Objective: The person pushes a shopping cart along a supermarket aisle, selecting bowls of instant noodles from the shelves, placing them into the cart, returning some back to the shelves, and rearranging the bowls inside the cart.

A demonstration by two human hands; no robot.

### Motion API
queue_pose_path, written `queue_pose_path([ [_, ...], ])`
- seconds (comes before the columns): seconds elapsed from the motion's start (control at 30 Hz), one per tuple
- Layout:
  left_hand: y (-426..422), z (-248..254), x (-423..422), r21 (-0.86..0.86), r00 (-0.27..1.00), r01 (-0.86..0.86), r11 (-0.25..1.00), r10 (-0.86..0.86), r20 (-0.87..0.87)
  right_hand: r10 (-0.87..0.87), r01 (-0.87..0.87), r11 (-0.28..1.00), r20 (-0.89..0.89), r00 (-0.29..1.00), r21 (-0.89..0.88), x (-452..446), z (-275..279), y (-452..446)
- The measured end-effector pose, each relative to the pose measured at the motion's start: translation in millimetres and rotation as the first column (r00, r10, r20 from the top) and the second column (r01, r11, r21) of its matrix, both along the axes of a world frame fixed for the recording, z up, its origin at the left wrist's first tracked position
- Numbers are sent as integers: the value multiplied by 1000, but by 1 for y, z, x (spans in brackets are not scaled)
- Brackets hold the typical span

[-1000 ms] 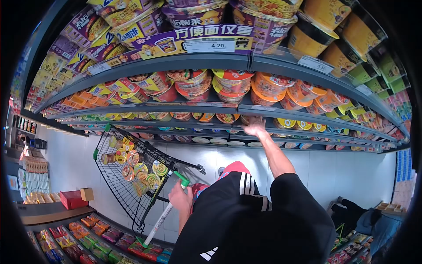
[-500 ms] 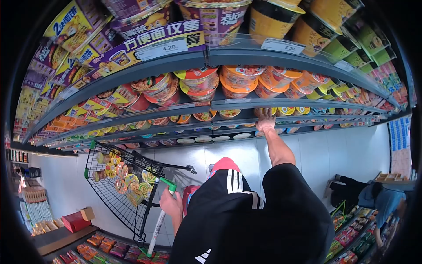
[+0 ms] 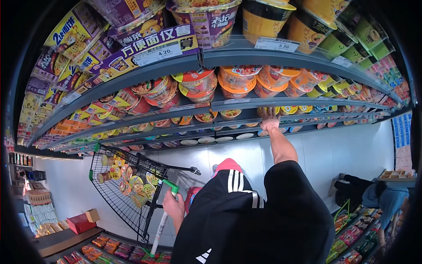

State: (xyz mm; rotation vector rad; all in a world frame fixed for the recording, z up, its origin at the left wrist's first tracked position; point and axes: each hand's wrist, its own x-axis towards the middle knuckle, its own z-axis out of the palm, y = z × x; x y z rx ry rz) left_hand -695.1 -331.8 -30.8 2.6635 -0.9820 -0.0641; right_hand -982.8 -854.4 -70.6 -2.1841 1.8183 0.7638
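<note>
My left hand (image 3: 174, 207) is closed around the handle (image 3: 161, 229) of a black wire shopping cart (image 3: 115, 192), near its green end piece. Several instant noodle cups (image 3: 136, 183) lie in the cart, some with yellow lids. My right hand (image 3: 270, 120) reaches forward to a lower shelf, fingers stretched out and apart over a row of noodle cups (image 3: 289, 110). The fingertips are at a cup there; whether they touch it I cannot tell.
Orange noodle bowls (image 3: 236, 87) fill the shelf above my right hand. Purple tubs (image 3: 212, 26) and yellow tubs (image 3: 266, 20) stand on the top shelf. At the right, a person (image 3: 373, 193) bends over packets. A red box (image 3: 81, 223) sits at lower left.
My right hand's fingers look more spread over the cups. My left hand stays on the cart handle. The view has shifted slightly, and the bent person at the right has moved a little.
</note>
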Motion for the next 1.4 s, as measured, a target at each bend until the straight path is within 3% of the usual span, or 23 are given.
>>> queue_pose_path([
  [0.33, 8, -4, 3, 10, 1000, 8, 1000, -8, -27, -28, 26, 999, 55, 998, 35, 4, 6, -13],
  [0.47, 5, -1, 3, 17, 998, 7, 1000, -6, -56, -100, 99, 995, 31, 994, 34, 11, -17, -30],
  [0.6, 7, 0, 3, 20, 998, -2, 1000, 3, -59, -4, 7, 995, -35, 999, 99, 4, 10, -8],
  [0.77, 7, 3, 1, 51, 997, -9, 999, 13, -73, 5, -5, 998, -1, 1000, 56, -24, -37, -31],
  [1.0, 13, -3, 4, 116, 993, -31, 993, 44, -111, -7, 7, 999, -8, 1000, 33, -32, -42, -36],
  [1.1, 13, -2, 3, 85, 993, -24, 996, 34, -117, -31, 33, 997, -37, 999, 68, -19, 1, -21],
  [1.4, 11, -1, 0, 40, 997, -32, 999, 34, -64, -42, 49, 988, -51, 998, 146, -14, 16, -25],
])
